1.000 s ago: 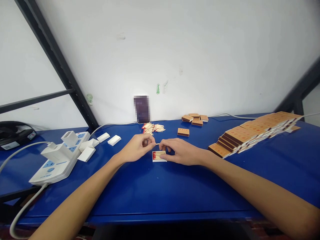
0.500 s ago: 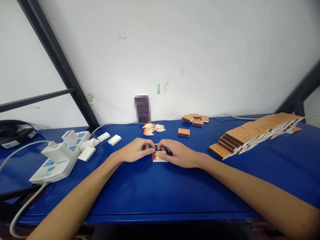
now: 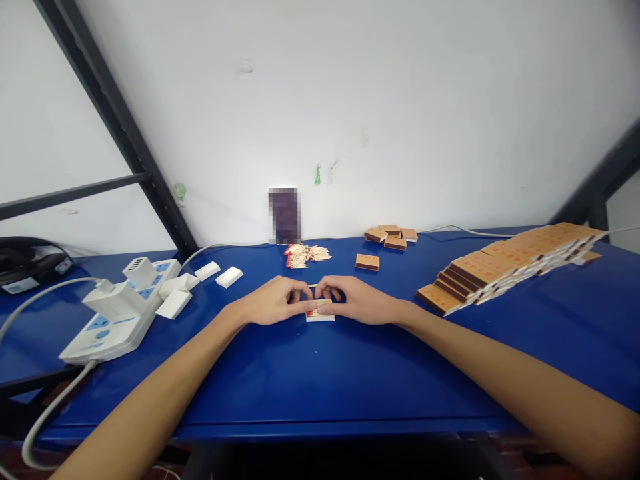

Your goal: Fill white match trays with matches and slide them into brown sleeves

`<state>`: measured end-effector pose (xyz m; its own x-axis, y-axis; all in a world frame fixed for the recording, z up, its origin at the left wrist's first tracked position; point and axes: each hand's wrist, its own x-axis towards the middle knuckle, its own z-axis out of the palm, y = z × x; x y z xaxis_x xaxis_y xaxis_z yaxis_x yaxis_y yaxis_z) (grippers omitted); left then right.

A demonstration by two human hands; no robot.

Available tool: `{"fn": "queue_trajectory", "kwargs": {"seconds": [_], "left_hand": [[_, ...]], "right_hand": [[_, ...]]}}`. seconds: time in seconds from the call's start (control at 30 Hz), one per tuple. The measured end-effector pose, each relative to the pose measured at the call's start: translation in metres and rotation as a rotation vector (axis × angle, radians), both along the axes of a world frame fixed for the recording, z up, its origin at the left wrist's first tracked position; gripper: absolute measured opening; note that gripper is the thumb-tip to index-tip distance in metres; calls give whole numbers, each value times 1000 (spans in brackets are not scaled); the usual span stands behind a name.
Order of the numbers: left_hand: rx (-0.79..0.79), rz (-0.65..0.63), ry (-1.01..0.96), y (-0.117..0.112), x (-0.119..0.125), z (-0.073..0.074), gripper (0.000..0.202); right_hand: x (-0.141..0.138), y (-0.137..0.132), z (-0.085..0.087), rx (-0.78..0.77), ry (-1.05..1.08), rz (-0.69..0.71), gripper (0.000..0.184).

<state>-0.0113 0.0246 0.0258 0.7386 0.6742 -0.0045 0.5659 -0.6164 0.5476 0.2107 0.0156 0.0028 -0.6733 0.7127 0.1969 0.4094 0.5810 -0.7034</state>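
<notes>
A small white matchbox tray [image 3: 321, 318] holds a row of red-headed matches [image 3: 311, 313] on the blue table, between my two hands. My left hand [image 3: 279, 301] curls at the tray's left end, its thumb over the match heads. From the other side my right hand [image 3: 356, 300] bends its fingers behind the tray, with its thumb lying on the matchsticks. Both thumbs nearly meet above the tray. The fingertips are partly hidden. Just behind them shows a thin pale stick [image 3: 313, 286]. A loose pile of matches [image 3: 303, 255] lies farther back.
White empty-looking trays [image 3: 229, 277] lie at left beside a power strip [image 3: 125, 330] with plugs and cables. A closed matchbox [image 3: 367, 262] and several more [image 3: 395, 244] sit behind my right hand. Stacked matchboxes [image 3: 483, 267] stretch along the right. A pixelated dark object [image 3: 285, 215] leans against the wall.
My left thumb has moved right over the match heads, and my right thumb has shifted slightly on the matches. The tray stays in place.
</notes>
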Motion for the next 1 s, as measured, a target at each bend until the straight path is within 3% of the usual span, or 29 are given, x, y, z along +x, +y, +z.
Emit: {"fn": "queue_trajectory", "kwargs": {"seconds": [0.57,1.0], "left_hand": [[45,33,19,-1,2,-3,38],[79,21,-11,0,4,-7,33]], "right_hand": [[2,4,-1,-76,15,11,37],[1,3,-4,-46,45,-1,32]]}}
